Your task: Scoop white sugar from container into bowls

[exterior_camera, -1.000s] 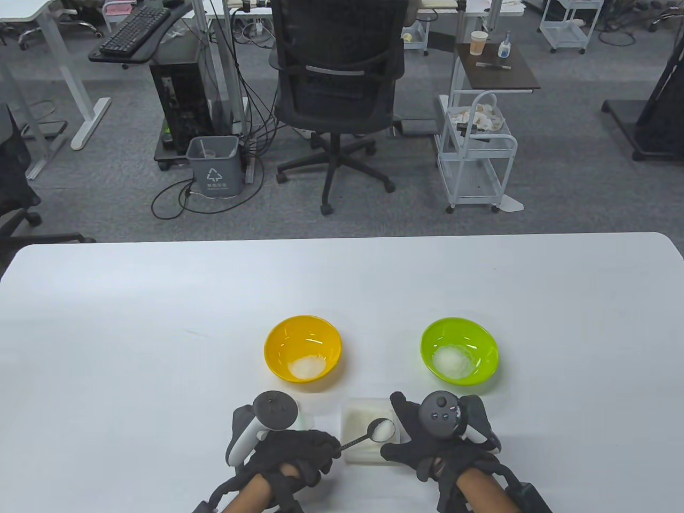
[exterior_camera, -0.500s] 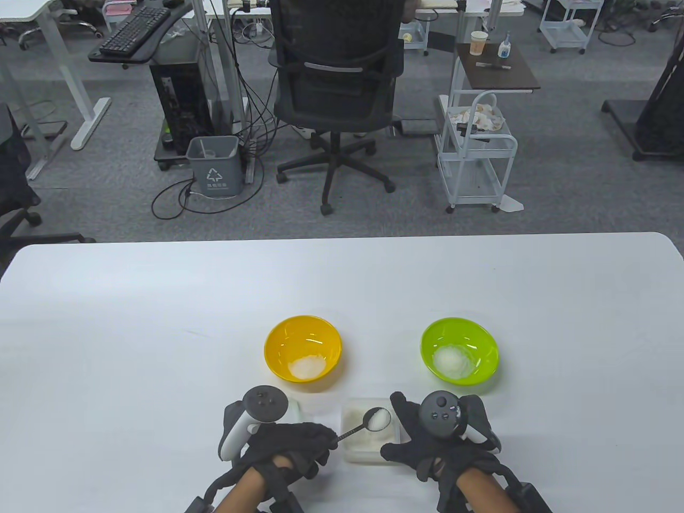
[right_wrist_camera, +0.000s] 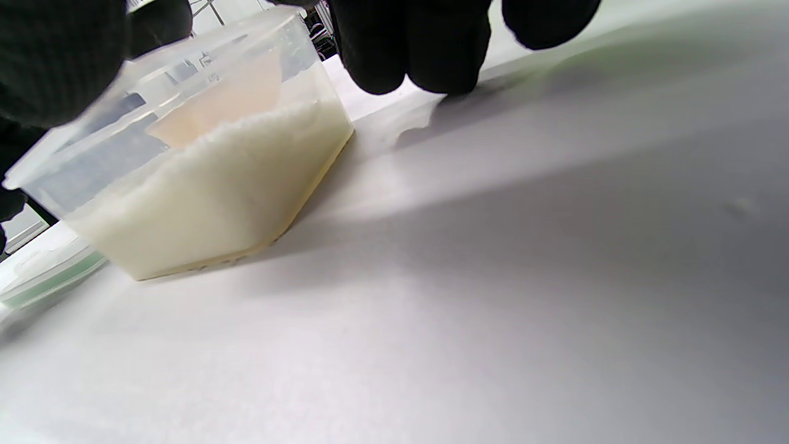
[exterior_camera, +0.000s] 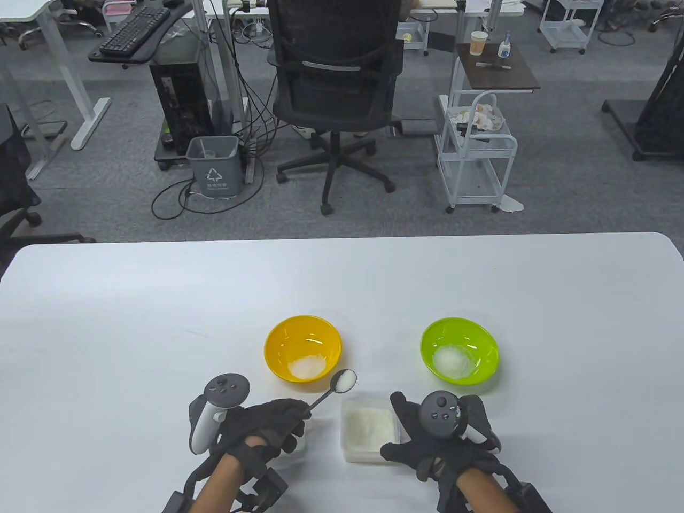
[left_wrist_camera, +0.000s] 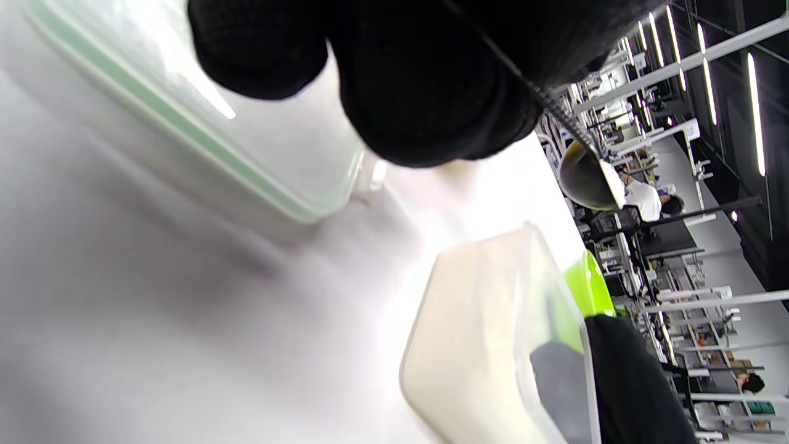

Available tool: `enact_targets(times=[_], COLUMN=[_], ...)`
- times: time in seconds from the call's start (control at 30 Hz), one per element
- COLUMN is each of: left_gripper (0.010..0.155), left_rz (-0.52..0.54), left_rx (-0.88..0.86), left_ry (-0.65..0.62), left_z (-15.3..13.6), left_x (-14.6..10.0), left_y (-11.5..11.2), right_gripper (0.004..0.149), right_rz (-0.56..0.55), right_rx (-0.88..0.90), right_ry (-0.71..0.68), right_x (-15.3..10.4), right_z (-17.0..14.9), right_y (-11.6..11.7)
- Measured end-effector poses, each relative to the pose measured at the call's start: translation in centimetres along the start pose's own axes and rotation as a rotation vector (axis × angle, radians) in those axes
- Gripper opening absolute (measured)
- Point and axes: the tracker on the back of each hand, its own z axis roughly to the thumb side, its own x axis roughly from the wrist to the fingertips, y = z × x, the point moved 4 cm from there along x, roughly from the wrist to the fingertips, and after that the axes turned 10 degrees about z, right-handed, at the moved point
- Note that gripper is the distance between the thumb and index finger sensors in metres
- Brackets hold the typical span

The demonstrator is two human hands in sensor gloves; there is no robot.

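My left hand (exterior_camera: 267, 422) holds a metal spoon (exterior_camera: 326, 394) heaped with white sugar; its bowl hovers just beside the orange bowl's (exterior_camera: 278, 342) near right rim. The orange bowl holds a small sugar heap. The green bowl (exterior_camera: 481, 336) at the right holds a larger heap. A clear square container (exterior_camera: 368, 427) of sugar stands between my hands; it also shows in the right wrist view (right_wrist_camera: 203, 179) and in the left wrist view (left_wrist_camera: 487, 345). My right hand (exterior_camera: 427, 433) rests against the container's right side, fingers spread on the table.
The container's clear lid with a green seal (left_wrist_camera: 203, 135) lies on the table under my left hand, also at the left edge of the right wrist view (right_wrist_camera: 43, 277). An office chair (exterior_camera: 336, 96) and a cart (exterior_camera: 475, 155) stand beyond the table's far edge.
My left hand has lifted the loaded spoon out of the container and carried it left and forward to the orange bowl's rim. The right hand has not moved.
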Motion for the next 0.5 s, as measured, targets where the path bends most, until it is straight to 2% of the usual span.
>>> enact_targets(times=[0.5], left_gripper=[0.055], left_rz=[0.14], left_rx=[-0.026], left_ry=[0.075], left_z=[-1.6], left_x=[0.7], left_y=[3.4], right_gripper=[0.093], right_rz=[0.0], right_rx=[0.0], right_ry=[0.001], right_x=[0.0], right_z=[0.0], right_y=[0.0])
